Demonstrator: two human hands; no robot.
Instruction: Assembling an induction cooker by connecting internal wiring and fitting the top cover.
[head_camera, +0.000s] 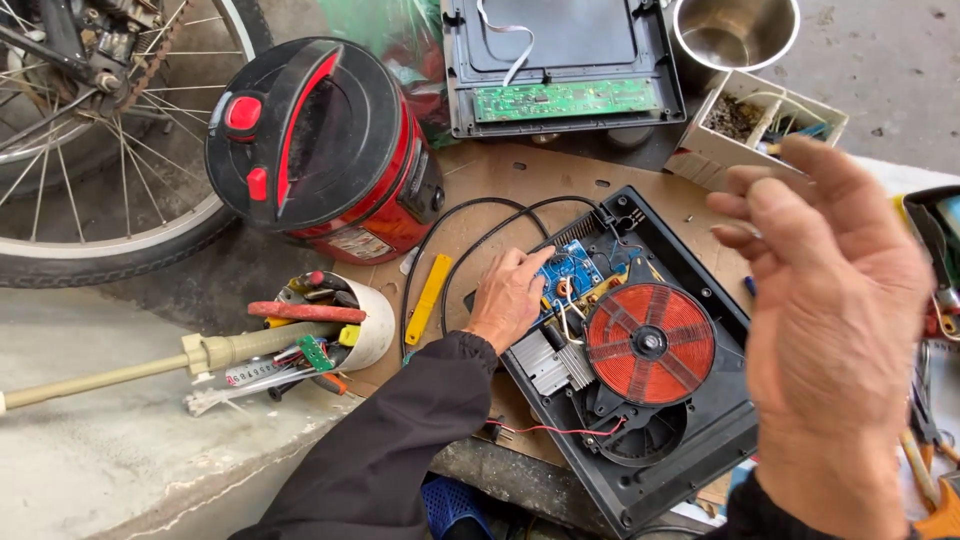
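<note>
An opened cooker (640, 370) is seen lying flat on a sheet of brown cardboard (500, 180). It is turned at a slant, so its long side runs from the upper middle down toward the lower right. Its black case is open on top. A round red coil (650, 343) is seen in the middle, a blue board (568, 277) and a silver block of fins (553, 362) sit at its left, and a fan (640, 435) is found below the coil. Two black cords (470, 235) are looped away from its top corner. The left hand (510, 297) is laid on the blue board, with the fingers (535, 265) loose and spread, nothing gripped. The right hand (830, 330) is held up in the air close to the camera, fingers half curled and empty. A red pot (320, 140) is near on the left, and a tub of tools (320, 335) is just beside the sleeve. Some bare cardboard is left between the cooker and the pot.
</note>
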